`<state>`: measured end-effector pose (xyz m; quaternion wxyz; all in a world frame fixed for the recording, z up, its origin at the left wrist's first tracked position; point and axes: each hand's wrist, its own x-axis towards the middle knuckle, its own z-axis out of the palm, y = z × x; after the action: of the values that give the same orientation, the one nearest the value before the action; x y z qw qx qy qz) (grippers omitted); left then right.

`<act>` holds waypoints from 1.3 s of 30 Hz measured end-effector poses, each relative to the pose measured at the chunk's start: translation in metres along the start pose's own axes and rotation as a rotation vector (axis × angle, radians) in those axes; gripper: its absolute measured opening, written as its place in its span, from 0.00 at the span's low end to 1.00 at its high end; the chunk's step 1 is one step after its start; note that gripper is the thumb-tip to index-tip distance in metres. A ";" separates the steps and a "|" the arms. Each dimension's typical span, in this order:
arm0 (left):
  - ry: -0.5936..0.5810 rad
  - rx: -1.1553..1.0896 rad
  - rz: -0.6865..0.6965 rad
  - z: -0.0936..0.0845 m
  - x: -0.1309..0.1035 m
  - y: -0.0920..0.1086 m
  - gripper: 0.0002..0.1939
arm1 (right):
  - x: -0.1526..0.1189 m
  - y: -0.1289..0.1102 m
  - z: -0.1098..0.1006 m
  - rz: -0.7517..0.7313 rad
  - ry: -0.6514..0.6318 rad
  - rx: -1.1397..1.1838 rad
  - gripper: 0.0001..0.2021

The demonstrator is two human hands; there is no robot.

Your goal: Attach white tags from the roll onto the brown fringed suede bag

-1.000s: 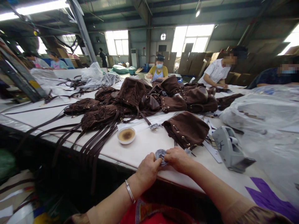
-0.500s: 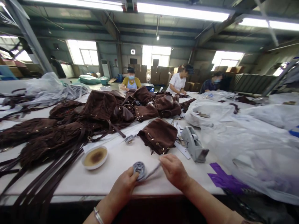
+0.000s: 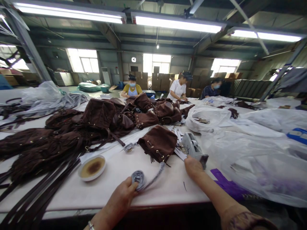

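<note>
Left hand (image 3: 121, 198) fingers pinch the grey strap coil (image 3: 139, 178); right hand (image 3: 193, 166) rests loose-fingered, unclenched, touching the tape dispenser (image 3: 193, 147)

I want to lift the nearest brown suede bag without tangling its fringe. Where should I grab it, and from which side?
Grip the brown suede bag by its rounded upper body, coming from above and behind. Its eyelet-studded mouth and fringe face the table's near edge, beside the grey coiled strip that the left hand holds, so the far side is probably the cleaner approach.
</note>
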<state>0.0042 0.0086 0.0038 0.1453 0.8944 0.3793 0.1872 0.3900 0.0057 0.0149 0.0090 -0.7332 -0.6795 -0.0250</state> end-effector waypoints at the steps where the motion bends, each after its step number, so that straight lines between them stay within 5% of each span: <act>1: -0.008 0.007 0.000 0.000 0.000 0.000 0.10 | -0.007 0.000 -0.004 0.026 -0.025 -0.030 0.16; 8: -0.031 -0.012 0.021 -0.002 0.000 -0.003 0.11 | -0.056 -0.004 -0.024 -0.070 -0.073 -0.099 0.12; 20: -0.025 -0.030 0.000 -0.006 -0.002 0.003 0.09 | -0.046 -0.031 -0.015 -0.351 -0.120 -0.130 0.12; 29: 0.019 -0.079 -0.060 -0.005 -0.004 0.006 0.10 | -0.051 -0.050 -0.010 -0.358 0.090 0.044 0.11; 34: 0.103 -0.436 -0.285 -0.019 0.010 0.016 0.09 | -0.074 -0.086 -0.024 -0.246 0.133 0.667 0.15; 39: -0.021 -1.277 -0.665 -0.027 0.022 0.027 0.21 | -0.084 -0.132 -0.035 -0.182 0.007 0.907 0.16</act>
<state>0.0227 0.0097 0.0438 0.6928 0.4737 0.4468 0.3097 0.2511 -0.0696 0.0435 0.3287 -0.5927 -0.6833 0.2716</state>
